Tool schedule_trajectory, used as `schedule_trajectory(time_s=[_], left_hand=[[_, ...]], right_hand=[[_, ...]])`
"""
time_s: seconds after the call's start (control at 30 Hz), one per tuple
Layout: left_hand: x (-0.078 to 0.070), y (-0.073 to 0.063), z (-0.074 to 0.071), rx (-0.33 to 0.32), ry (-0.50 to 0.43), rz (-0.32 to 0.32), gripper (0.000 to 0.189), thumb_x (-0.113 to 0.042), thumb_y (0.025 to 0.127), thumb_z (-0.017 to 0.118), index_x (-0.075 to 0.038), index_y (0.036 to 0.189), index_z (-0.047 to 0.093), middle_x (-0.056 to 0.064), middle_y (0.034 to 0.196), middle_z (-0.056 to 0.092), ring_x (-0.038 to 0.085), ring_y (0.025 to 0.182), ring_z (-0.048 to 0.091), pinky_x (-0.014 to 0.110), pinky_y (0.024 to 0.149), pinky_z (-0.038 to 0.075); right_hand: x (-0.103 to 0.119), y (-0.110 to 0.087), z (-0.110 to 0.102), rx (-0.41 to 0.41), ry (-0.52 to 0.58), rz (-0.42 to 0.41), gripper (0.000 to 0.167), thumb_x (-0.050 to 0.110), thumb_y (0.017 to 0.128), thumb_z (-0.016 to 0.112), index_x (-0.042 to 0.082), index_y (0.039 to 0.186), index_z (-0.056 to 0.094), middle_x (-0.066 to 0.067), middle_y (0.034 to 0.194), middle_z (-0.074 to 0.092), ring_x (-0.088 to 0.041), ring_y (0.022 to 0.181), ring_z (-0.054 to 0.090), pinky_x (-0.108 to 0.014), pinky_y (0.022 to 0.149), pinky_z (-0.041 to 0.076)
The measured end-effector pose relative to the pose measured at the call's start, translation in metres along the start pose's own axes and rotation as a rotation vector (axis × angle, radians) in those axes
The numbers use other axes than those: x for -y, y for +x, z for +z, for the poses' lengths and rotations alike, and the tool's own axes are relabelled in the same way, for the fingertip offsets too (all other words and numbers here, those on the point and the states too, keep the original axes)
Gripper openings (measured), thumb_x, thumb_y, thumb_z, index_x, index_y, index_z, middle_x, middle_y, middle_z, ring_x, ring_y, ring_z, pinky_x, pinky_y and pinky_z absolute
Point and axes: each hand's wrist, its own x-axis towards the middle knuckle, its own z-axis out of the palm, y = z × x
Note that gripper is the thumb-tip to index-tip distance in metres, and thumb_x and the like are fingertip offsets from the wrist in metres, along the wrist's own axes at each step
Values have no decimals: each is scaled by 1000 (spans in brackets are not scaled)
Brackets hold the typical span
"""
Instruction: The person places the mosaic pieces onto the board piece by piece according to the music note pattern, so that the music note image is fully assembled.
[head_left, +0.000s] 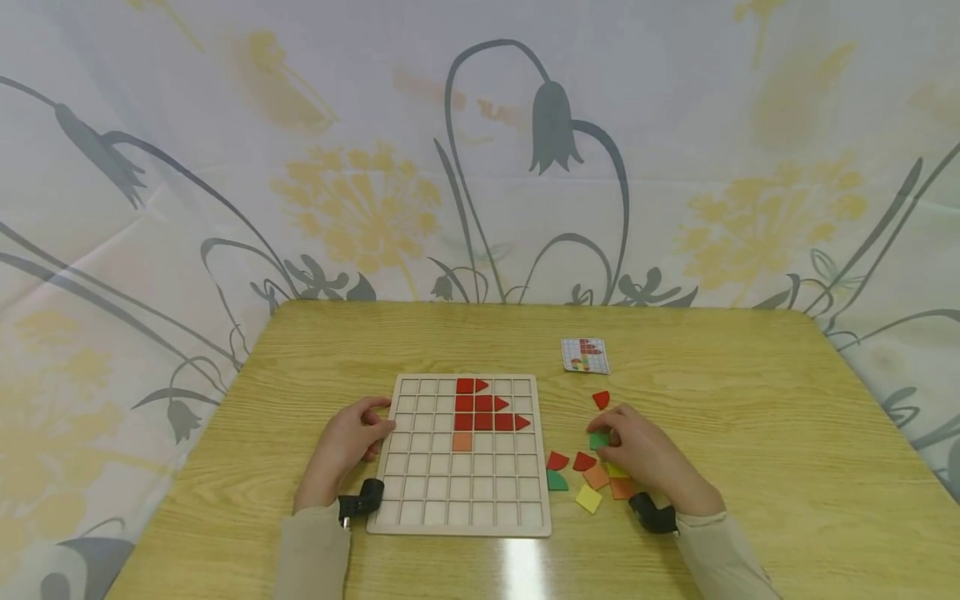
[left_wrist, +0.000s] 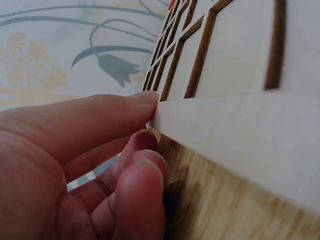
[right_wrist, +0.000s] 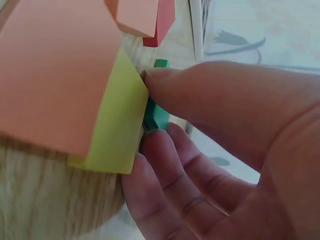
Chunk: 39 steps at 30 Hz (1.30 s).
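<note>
A wooden grid board (head_left: 495, 487) lies on the table, with rows of red squares ending in red triangles and an orange square (head_left: 462, 442) below them. At its left edge my left hand (head_left: 347, 435) holds on, the thumb (left_wrist: 142, 97) on the rim and the other fingers curled beside it. Right of the board, my right hand (head_left: 648, 454) pinches a green tile (right_wrist: 159, 117) between thumb and fingertips. A yellow tile (right_wrist: 117, 120), partly under an orange tile (right_wrist: 55, 70), overlaps the fingertips in the right wrist view.
Several loose tiles lie between board and right hand, among them a red quarter-round (head_left: 584, 461), a green quarter-round (head_left: 557, 481) and a yellow square (head_left: 588, 498). Another red piece (head_left: 601, 400) lies farther back. Behind it is a pattern card (head_left: 586, 356). A flower-printed cloth (head_left: 480, 167) hangs beyond the table.
</note>
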Motion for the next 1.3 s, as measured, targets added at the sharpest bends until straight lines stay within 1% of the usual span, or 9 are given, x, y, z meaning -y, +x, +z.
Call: schedule_trajectory(time_s=[0.23,0.47,0.57,0.7,0.8,0.9,1.07,1.17,1.3], left_hand=[[1,-1,-1,3,5,-5,41,-15,85,61,-12,124,50,8,85,51,15,52,47,29,48,44],[1,-1,-2,7,20,-3,41,-16,85,61,-13,124,50,7,86,50,15,53,47,29,49,44],[0,-1,-3,4,25,-1,41,-16,85,61,-12,124,50,7,85,50,15,53,47,29,49,44],[1,-2,-3,-3,35,-4,40,-16,85,61,-12,123,50,7,84,50,15,53,47,28,49,44],[1,-2,-2,-3,41,-4,40,-16,85,61,-12,123,51,7,84,50,15,53,48,28,48,44],[1,-2,-1,-4,35,-5,40,-15,85,61,-12,123,51,7,84,51,16,52,48,29,48,44],[0,-2,0,-15,2,-5,40,-15,84,62,-11,123,51,8,83,52,16,52,48,29,48,45],[0,-1,0,-12,-2,-5,40,-15,84,62,-12,123,51,7,83,53,15,52,47,29,48,44],[-1,0,0,-9,1,-6,39,-16,84,62,-12,122,52,7,82,52,15,52,48,29,48,44]], right_hand=[[0,4,1,-20,69,13,15,9,81,63,13,94,55,2,84,51,-15,71,46,-29,63,41],[9,6,-1,-79,59,-19,14,12,82,64,15,94,58,5,81,55,-13,72,49,-29,63,42],[20,10,1,-77,73,-40,14,13,82,65,14,95,60,5,80,56,-12,72,51,-28,62,43],[40,15,9,-34,133,-51,14,15,83,64,15,97,61,5,79,57,-12,68,52,-27,58,44],[55,20,17,-15,168,-85,15,14,83,63,15,98,61,6,81,58,-11,68,52,-27,59,45],[69,24,26,-6,154,-146,14,15,83,64,16,97,62,8,81,58,-9,70,53,-27,62,45],[94,32,41,12,81,-232,10,18,83,64,18,93,64,12,82,58,-6,74,52,-26,67,44],[105,37,50,14,57,-278,7,17,82,64,17,89,65,12,79,57,-5,71,50,-25,65,43],[114,42,61,18,51,-310,5,16,81,65,18,85,65,13,74,54,-5,67,48,-22,62,41]])
